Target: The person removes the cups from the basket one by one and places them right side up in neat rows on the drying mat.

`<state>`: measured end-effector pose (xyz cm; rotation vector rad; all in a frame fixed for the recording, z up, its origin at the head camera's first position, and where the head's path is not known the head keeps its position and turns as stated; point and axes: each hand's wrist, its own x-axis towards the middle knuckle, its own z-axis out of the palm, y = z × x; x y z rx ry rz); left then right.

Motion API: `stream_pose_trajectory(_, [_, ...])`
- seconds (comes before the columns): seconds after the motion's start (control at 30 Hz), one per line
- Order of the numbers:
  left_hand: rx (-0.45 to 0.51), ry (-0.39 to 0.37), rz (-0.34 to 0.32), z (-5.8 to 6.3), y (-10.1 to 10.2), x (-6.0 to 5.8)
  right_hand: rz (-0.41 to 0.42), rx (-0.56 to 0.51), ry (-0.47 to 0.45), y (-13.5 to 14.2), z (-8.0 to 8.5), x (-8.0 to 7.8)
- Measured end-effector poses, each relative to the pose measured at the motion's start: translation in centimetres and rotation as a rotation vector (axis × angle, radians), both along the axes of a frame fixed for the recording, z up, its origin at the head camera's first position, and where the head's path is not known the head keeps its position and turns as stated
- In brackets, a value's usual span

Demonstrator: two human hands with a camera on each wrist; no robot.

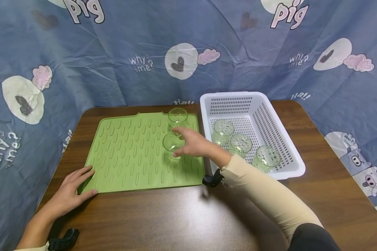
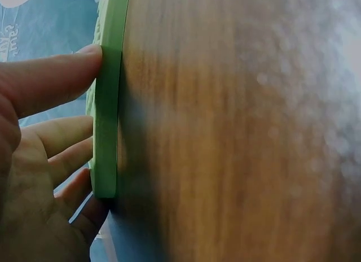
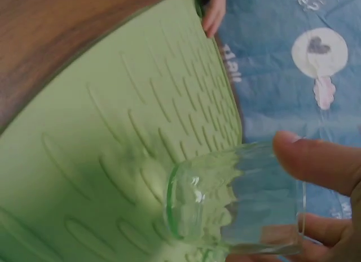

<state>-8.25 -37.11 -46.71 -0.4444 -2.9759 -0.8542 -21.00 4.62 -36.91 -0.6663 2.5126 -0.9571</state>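
My right hand [image 1: 194,142] grips a clear drinking glass [image 3: 242,197] near its rim, thumb on one side and fingers on the other. That glass stands upright at the right part of the green drying mat [image 1: 125,153], its base at the mat surface. Just behind it, a second clear glass [image 1: 177,118] stands on the mat. My left hand [image 1: 70,190] rests at the mat's near left corner, fingers spread and fairly straight. In the left wrist view, its thumb [image 2: 62,81] touches the mat's edge.
To the right of the mat stands a white perforated plastic basket [image 1: 278,122] with several clear glasses [image 1: 268,156] inside. Both lie on a brown wooden table [image 1: 163,216]. A blue printed cloth [image 1: 144,42] hangs behind and at the sides.
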Motion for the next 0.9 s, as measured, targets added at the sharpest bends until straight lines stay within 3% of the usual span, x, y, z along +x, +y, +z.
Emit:
stream_pose_trajectory(0.5, [0.003, -0.015, 0.011, -0.11, 0.13, 0.04, -0.084, 0.096, -0.021, -0.42, -0.76, 0.55])
stream_pose_trajectory(0.9, [-0.006, -0.006, 0.01, -0.13, 0.06, 0.02, -0.08, 0.086, -0.071, -0.14, -0.45, 0.63])
